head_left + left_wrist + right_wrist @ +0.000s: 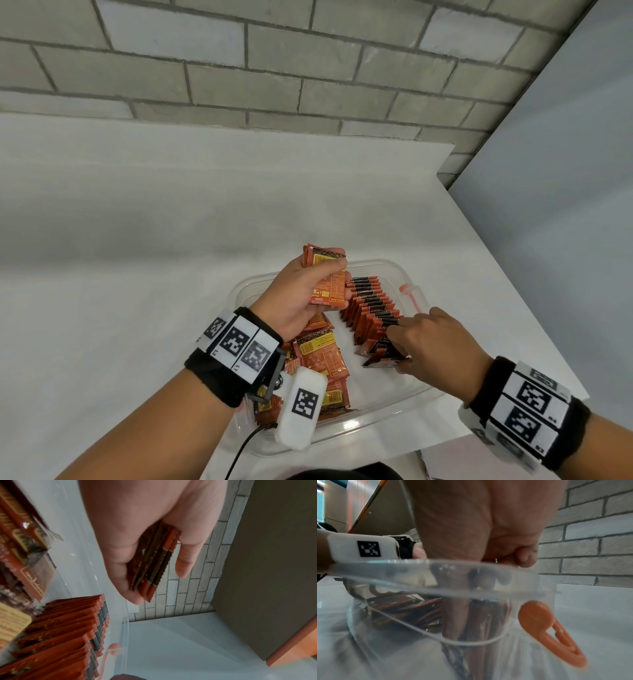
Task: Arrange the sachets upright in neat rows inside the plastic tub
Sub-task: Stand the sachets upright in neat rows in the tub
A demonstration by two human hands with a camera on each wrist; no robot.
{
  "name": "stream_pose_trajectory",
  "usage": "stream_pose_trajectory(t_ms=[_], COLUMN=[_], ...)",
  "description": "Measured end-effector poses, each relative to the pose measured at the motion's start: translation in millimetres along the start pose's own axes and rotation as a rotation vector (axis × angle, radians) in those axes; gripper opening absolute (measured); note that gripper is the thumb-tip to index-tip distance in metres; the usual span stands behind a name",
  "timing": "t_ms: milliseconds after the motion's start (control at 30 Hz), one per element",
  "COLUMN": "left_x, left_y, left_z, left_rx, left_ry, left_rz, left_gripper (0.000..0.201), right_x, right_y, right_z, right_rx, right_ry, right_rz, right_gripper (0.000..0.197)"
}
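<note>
The right hand reaches into the clear plastic tub on the white table, fingers curled on the nearest sachets of the upright row; loose sachets lie flat beneath the left hand; that hand, raised above the tub, grips a small stack of sachets between thumb and fingers; beyond the right hand an orange latch sits on the tub's rim.

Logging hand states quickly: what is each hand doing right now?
Left hand: gripping a stack of sachets.
Right hand: fingers pinching the near end of the upright sachet row in the tub.
</note>
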State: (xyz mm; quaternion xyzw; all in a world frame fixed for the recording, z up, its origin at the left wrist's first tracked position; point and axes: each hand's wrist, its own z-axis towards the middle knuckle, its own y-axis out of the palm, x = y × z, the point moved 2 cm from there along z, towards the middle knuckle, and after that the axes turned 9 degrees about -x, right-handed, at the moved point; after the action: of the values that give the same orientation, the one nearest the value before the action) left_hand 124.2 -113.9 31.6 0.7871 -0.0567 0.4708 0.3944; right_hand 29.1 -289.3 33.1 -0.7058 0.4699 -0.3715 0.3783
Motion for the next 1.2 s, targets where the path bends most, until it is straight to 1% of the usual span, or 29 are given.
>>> stream_pose_trajectory(t_ms=[33,67,200,267,300,400,433,500,567,633,667,700,733,767,800,833,900,967,1033,1067,1133,1167,1200], left_x=[0.1,0.0,-1.0,-1.0,-1.1,-1.0,-1.2,-1.7,-1.9,-1.6,-1.6,-1.9,-2.1,-2.8,-3.4,-3.7,-4.0,-3.0,-1.6,-0.8,1.0,1.8,2.6], left_y=[0.1,0.2,-0.5,-0.4,-0.5,-0.2,-0.3,-0.7,-1.2,0.0,1.0,1.9,2.8,3.6,4.5,4.8,4.7,4.0,0.6,-1.6,-8.0,-10.4,-11.7], left_z=[0.1,0.1,0.6,0.6,0.9,1.3,1.6,1.6,1.2,0.0,-0.8,-1.6,-2.2,-3.0,-3.7,-4.7,-6.2,-7.7,-7.8,-7.6,-6.9,-6.9,-7.2], left_rx=[-0.001,0.000,0.007,0.003,0.003,0.002,0.004,0.004,-0.014,-0.045,-0.061,-0.077,-0.093,-0.107,-0.122,-0.135,-0.165,-0.168,-0.134,-0.100,-0.032,-0.018,-0.019], left_ry=[-0.002,-0.003,-0.007,-0.007,-0.007,-0.009,-0.012,-0.029,-0.050,-0.062,-0.061,-0.056,-0.051,-0.052,-0.055,-0.057,-0.066,-0.070,-0.057,-0.049,-0.027,-0.015,-0.008], left_rz=[0.000,0.001,-0.005,-0.009,-0.010,-0.022,-0.033,-0.077,-0.119,-0.111,-0.089,-0.061,-0.030,0.001,0.023,0.038,0.033,-0.005,-0.030,-0.052,-0.129,-0.168,-0.197], left_gripper=[0.011,0.012,0.014,0.014,0.014,0.014,0.013,0.014,0.018,0.017,0.016,0.018,0.026,0.034,0.040,0.041,0.037,0.035,0.040,0.045,0.050,0.049,0.047], right_x=[0.0,-0.4,0.3,1.3,1.7,1.8,2.9,1.2,4.0,8.0,9.1,10.7,12.3,12.0,10.8,8.9,6.8,6.4,7.1,7.5,5.1,2.4,-0.3], right_y=[-1.0,-1.9,-4.0,-4.8,-4.6,-4.8,-4.6,-3.3,-12.6,-27.9,-36.8,-45.1,-51.2,-57.2,-60.4,-62.6,-65.0,-64.6,-67.6,-69.5,-74.4,-75.5,-73.9], right_z=[-0.1,-0.4,-1.6,-1.0,0.0,-2.5,-2.0,-4.8,-9.7,-11.5,-10.2,-7.7,-3.8,0.2,4.6,8.6,15.8,21.5,22.9,21.4,15.3,12.4,11.4], right_rx=[-0.035,-0.049,0.007,-0.005,-0.001,0.045,0.058,0.062,0.118,0.166,0.234,0.305,0.356,0.369,0.352,0.321,0.269,0.283,0.387,0.465,0.628,0.681,0.694], right_ry=[0.001,0.006,0.045,0.063,0.052,0.000,0.002,-0.017,0.000,-0.006,-0.015,-0.007,0.013,0.035,0.045,0.039,0.006,-0.021,-0.019,-0.017,-0.040,-0.068,-0.099], right_rz=[0.021,0.045,0.065,0.042,0.022,-0.046,-0.049,-0.022,0.127,0.346,0.481,0.611,0.731,0.841,0.928,0.982,1.017,1.038,1.064,1.067,0.988,0.907,0.830], right_gripper=[0.024,0.022,0.023,0.025,0.031,0.064,0.069,0.064,0.047,0.033,0.030,0.029,0.031,0.033,0.036,0.039,0.041,0.029,0.014,0.012,0.014,0.016,0.017])
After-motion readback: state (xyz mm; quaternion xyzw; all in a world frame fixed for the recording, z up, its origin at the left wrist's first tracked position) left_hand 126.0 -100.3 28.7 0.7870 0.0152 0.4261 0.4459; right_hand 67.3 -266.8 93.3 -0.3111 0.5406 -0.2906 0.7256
